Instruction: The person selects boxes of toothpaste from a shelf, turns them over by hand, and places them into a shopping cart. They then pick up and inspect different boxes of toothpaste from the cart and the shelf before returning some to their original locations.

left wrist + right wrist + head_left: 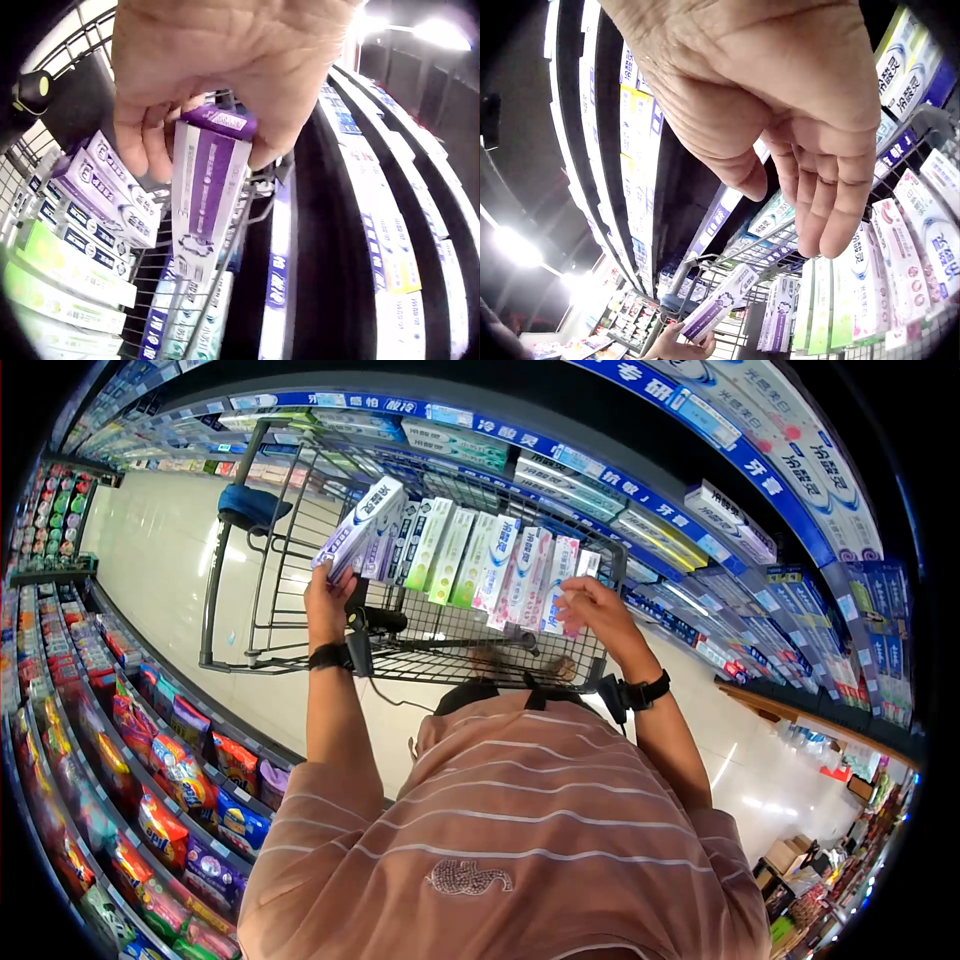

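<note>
The purple box [362, 525] is being held at about eleven o'clock in the head view, seemingly over the cart [430, 625] and just beside the nine o'clock end of a row of boxes [495, 560]. It is being gripped near its seven o'clock end by the left hand [330, 595]; in the left wrist view, its sides are being pinched by fingers at ten o'clock and the thumb at two. Nothing is being gripped by the right hand [600, 610] at two o'clock: its fingers are being held loosely bent near the row, and whether a box is being touched cannot be told.

A light load is probably being borne, in stiff, thin card that could be dented by a hard pinch. Some slipperiness is being suggested by the smooth faces. With the hold being taken near one end, the far end is being left free to dip; better balance would probably be given by a grip across the long sides, nearer the middle.

White faces are being broken by a lengthwise purple band with pale print, and large dark lettering is being shown towards one o'clock.
</note>
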The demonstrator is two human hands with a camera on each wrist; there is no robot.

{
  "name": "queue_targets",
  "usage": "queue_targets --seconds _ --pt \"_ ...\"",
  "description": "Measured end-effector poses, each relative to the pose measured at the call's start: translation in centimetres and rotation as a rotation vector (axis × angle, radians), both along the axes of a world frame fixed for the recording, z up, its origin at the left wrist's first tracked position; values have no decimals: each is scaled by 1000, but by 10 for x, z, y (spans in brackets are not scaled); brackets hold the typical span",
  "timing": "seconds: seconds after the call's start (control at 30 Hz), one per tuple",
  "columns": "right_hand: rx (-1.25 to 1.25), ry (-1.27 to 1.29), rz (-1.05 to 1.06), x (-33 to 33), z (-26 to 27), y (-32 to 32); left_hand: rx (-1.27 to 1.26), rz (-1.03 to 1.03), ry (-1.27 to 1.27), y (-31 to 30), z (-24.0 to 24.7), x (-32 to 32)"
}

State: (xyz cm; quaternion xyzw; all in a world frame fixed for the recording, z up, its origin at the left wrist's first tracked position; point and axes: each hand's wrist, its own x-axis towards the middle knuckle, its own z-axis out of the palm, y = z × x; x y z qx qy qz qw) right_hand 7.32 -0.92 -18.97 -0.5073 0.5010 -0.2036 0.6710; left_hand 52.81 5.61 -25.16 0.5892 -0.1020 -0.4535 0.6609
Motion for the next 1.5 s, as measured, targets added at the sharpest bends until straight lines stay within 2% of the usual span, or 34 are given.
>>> queue_targets --seconds 0.13,0.27,0.43,0.53,0.7,0.8,0.93,1.03,1.17,1.5 --pt "-71 -88 14 12 18 -15 -79 -228 -6 5 55 -21" --pt "-122 -235 -116 24 41 -28 -132 -417 37 -2 96 -51" --pt "-75 -360 -189 17 62 -30 -113 -647 16 -20 120 -83" --pt "-39 -380 -34 1 54 -30 -49 -717 -19 -29 129 -104" --pt "136 -454 -105 -11 46 -9 -14 -758 -187 -52 143 -144" --pt "200 -513 -135 -22 40 -3 -93 -751 -260 -63 148 -164" --pt "248 -667 -222 -30 36 2 -181 -791 -175 -68 151 -181" --pt "295 -786 -233 -38 29 4 -163 -790 -158 -63 149 -195" --pt "326 -896 -263 -40 21 7 -126 -891 -187 -52 146 -215" --pt "288 -897 -270 -23 21 10 -183 -956 -236 -44 142 -254"
